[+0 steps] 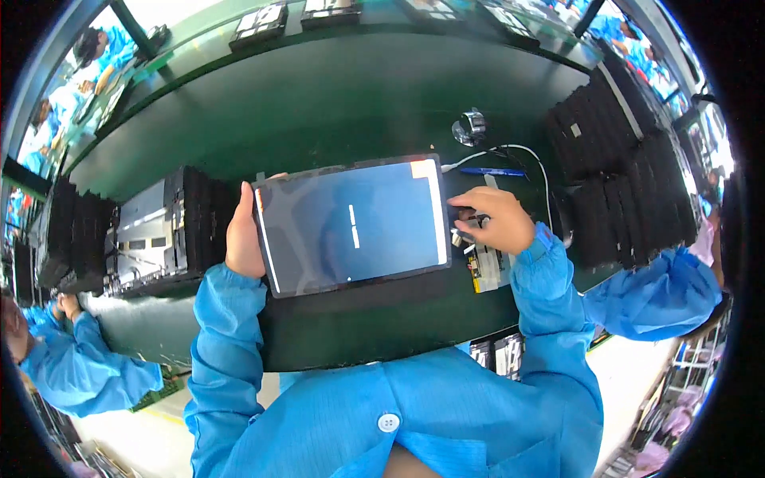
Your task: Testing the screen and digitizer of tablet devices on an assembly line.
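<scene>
A tablet (358, 227) with its screen lit lies tilted in front of me. The screen is bluish, with a short white bar of marks in the middle and an orange patch in the upper right corner. My left hand (245, 239) grips its left edge, thumb along the side and fingers partly hidden behind. Beside the right edge is my right hand (500, 219), its thumb and forefinger curved apart, the fingertips close to that edge. Small metallic pieces (460, 237) show by the thumb; I cannot tell whether the hand touches them. A white cable (518, 147) reaches the tablet's upper right corner.
A blue pen (494, 171) and a roll of clear tape (468, 127) lie beyond my right hand. Below it is a yellow-and-black strip (484, 271). Stacked dark panels stand at left (163, 223) and right (629, 199). Co-workers' blue sleeves (657, 299) flank me.
</scene>
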Demonstrator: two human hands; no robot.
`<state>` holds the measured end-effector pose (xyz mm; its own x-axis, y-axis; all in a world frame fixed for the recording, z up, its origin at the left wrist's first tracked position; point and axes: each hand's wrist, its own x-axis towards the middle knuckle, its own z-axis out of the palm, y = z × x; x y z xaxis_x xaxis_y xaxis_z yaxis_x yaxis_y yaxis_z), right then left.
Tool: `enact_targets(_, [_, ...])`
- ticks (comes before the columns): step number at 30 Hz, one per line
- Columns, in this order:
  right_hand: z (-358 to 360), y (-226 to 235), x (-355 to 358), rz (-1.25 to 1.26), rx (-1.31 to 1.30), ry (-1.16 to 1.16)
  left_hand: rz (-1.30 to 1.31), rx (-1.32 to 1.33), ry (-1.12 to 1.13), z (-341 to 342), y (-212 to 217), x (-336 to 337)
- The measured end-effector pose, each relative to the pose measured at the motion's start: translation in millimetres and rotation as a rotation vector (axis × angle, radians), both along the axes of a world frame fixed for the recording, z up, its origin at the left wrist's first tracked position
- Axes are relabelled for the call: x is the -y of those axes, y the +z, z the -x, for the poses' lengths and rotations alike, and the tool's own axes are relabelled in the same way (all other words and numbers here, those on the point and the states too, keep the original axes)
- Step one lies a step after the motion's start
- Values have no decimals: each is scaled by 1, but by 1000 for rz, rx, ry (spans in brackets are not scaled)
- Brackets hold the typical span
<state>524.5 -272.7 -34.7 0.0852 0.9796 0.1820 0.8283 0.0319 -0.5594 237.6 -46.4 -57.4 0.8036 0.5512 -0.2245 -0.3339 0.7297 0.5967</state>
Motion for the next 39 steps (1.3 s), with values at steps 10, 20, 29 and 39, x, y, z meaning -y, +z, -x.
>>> enact_targets(10, [4,-19,-11,-40,-154,-86,-88,-81,-4,-1,4,1])
enact_targets(20, [-13,-34,-5,-281,-631,-263,-179,-138,102,-3,0,-2])
enact_targets(29, [-11,-9,-2,138,-595,-97,-213,-187,100,-1,0,-3])
enact_targets(39, [-16,-9,-7,221,-610,-92,-190,-179,122,0,1,2])
